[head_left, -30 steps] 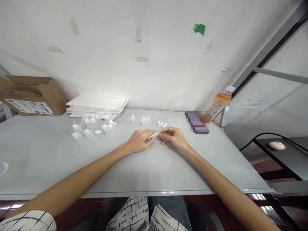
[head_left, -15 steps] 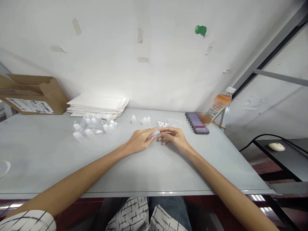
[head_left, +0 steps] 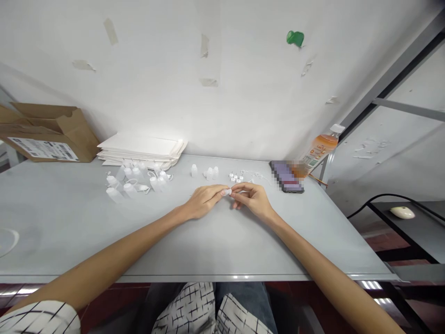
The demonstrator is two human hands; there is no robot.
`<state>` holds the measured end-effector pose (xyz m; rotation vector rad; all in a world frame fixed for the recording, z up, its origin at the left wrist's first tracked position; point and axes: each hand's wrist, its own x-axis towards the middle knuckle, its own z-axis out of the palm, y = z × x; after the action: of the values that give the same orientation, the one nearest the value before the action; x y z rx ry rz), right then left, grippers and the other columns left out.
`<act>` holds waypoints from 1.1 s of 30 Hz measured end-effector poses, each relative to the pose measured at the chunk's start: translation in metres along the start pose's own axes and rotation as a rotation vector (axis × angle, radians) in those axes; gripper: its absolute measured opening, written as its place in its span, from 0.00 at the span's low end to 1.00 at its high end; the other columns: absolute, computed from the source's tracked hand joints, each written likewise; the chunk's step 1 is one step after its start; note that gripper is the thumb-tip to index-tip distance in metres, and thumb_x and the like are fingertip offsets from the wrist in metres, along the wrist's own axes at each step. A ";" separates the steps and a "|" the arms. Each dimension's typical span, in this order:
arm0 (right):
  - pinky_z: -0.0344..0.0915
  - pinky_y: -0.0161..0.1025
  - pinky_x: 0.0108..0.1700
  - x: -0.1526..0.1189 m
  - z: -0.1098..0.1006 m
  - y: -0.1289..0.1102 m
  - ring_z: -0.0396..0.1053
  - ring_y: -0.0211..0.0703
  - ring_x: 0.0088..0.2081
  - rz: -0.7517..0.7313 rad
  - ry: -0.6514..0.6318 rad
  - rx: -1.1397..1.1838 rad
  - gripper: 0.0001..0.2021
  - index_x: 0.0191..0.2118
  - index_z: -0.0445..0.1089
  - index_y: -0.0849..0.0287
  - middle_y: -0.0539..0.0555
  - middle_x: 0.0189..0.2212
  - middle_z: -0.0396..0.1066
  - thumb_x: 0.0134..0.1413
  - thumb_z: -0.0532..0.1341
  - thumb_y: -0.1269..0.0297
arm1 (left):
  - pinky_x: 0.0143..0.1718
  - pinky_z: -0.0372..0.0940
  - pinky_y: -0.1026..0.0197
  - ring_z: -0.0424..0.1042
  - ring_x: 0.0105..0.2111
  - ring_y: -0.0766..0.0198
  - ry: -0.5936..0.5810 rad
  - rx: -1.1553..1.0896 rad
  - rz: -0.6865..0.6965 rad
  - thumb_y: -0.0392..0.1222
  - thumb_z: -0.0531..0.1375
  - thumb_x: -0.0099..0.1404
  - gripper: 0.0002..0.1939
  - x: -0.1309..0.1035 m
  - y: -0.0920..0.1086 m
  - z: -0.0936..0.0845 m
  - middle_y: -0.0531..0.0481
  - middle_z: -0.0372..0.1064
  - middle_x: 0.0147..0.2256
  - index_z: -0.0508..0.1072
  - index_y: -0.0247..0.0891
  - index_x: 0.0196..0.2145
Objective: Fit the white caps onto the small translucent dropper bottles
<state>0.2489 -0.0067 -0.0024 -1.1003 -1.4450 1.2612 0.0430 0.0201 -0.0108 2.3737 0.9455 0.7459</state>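
Observation:
Above the middle of the table, my left hand (head_left: 206,201) closes around a small translucent plastic dropper bottle (head_left: 225,192), most of it hidden by the fingers. My right hand (head_left: 255,199) pinches at the bottle's right end with thumb and forefinger; whether a separate cap or tip is between them is too small to tell. Just behind my hands lie several small white caps with thin tips (head_left: 236,177) and some white plastic loops (head_left: 255,175). A few small bottles (head_left: 210,174) stand behind my left hand. To the left is a group of squeeze bottles with attached caps (head_left: 130,178).
White padded envelopes (head_left: 141,144) are stacked by the wall, beside an opened cardboard box (head_left: 52,134). At right, a phone (head_left: 287,177) lies near a bottle of orange drink (head_left: 321,147). A white ring-shaped thing (head_left: 14,241) is at the left edge.
The bottle now shows less, with my left fingers covering more of it. Both hands stay together in nearly the same place. The view has shifted slightly.

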 end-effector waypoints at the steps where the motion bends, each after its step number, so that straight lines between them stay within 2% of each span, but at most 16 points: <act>1: 0.68 0.37 0.25 0.000 0.000 0.000 0.74 0.40 0.23 -0.002 -0.006 -0.021 0.17 0.36 0.75 0.61 0.54 0.32 0.74 0.45 0.71 0.52 | 0.38 0.65 0.62 0.74 0.36 0.63 0.002 -0.014 -0.003 0.49 0.44 0.75 0.21 0.000 0.001 0.000 0.50 0.76 0.37 0.74 0.41 0.49; 4: 0.67 0.37 0.25 -0.001 -0.001 0.000 0.74 0.40 0.23 -0.025 -0.017 -0.103 0.17 0.36 0.74 0.60 0.54 0.33 0.74 0.47 0.69 0.51 | 0.45 0.64 0.60 0.73 0.44 0.60 0.002 -0.025 -0.005 0.49 0.44 0.75 0.21 -0.001 0.003 0.000 0.49 0.75 0.48 0.74 0.42 0.49; 6: 0.66 0.36 0.25 -0.002 -0.002 0.001 0.72 0.38 0.22 -0.053 -0.013 -0.167 0.16 0.37 0.74 0.59 0.54 0.34 0.74 0.50 0.68 0.52 | 0.45 0.64 0.60 0.73 0.45 0.60 -0.007 -0.029 -0.029 0.49 0.43 0.75 0.22 -0.001 0.004 0.000 0.49 0.75 0.48 0.74 0.42 0.48; 10: 0.64 0.36 0.26 -0.003 -0.002 0.004 0.68 0.36 0.23 -0.196 0.029 -0.353 0.12 0.37 0.76 0.57 0.53 0.31 0.73 0.55 0.65 0.54 | 0.42 0.64 0.60 0.73 0.41 0.60 -0.010 -0.130 -0.073 0.49 0.45 0.74 0.22 0.000 0.002 -0.001 0.50 0.76 0.42 0.76 0.41 0.44; 13: 0.64 0.37 0.29 -0.004 0.000 0.005 0.65 0.37 0.27 -0.354 0.097 -0.489 0.09 0.37 0.78 0.55 0.54 0.33 0.70 0.55 0.65 0.56 | 0.35 0.63 0.62 0.71 0.33 0.62 0.015 -0.285 -0.155 0.51 0.47 0.72 0.22 0.002 0.000 -0.002 0.50 0.74 0.33 0.76 0.37 0.44; 16: 0.64 0.38 0.30 -0.005 0.004 0.005 0.64 0.39 0.30 -0.435 0.161 -0.548 0.08 0.38 0.79 0.53 0.55 0.36 0.67 0.55 0.65 0.58 | 0.29 0.60 0.63 0.66 0.27 0.65 0.003 -0.391 -0.188 0.53 0.49 0.71 0.21 0.004 0.000 -0.004 0.52 0.70 0.27 0.76 0.35 0.41; 19: 0.63 0.38 0.30 -0.006 0.006 0.005 0.63 0.40 0.31 -0.458 0.188 -0.571 0.06 0.36 0.79 0.52 0.55 0.36 0.66 0.55 0.65 0.59 | 0.30 0.61 0.64 0.68 0.30 0.65 -0.026 -0.417 -0.138 0.53 0.52 0.70 0.20 0.006 0.003 -0.006 0.51 0.72 0.31 0.76 0.36 0.38; 26: 0.63 0.38 0.29 -0.006 0.007 0.007 0.64 0.38 0.29 -0.470 0.160 -0.554 0.06 0.36 0.77 0.55 0.55 0.35 0.68 0.55 0.65 0.61 | 0.39 0.64 0.61 0.71 0.38 0.61 -0.043 -0.408 -0.096 0.53 0.53 0.69 0.18 0.009 0.004 -0.006 0.48 0.75 0.38 0.75 0.37 0.39; 30: 0.63 0.36 0.26 -0.008 0.008 0.005 0.68 0.38 0.28 -0.446 0.109 -0.536 0.08 0.39 0.76 0.56 0.57 0.39 0.71 0.56 0.62 0.63 | 0.33 0.63 0.62 0.69 0.32 0.63 -0.048 -0.437 -0.140 0.52 0.52 0.70 0.18 0.008 0.006 -0.006 0.50 0.73 0.31 0.75 0.37 0.41; 33: 0.63 0.36 0.25 -0.009 0.008 0.004 0.70 0.38 0.27 -0.437 0.102 -0.521 0.08 0.39 0.76 0.57 0.57 0.39 0.73 0.57 0.59 0.66 | 0.28 0.58 0.63 0.63 0.26 0.66 -0.053 -0.468 -0.169 0.53 0.52 0.69 0.19 0.007 0.006 -0.006 0.53 0.65 0.24 0.74 0.36 0.41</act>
<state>0.2431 -0.0163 -0.0079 -1.0731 -1.8644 0.5258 0.0467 0.0230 -0.0007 1.8749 0.8298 0.7398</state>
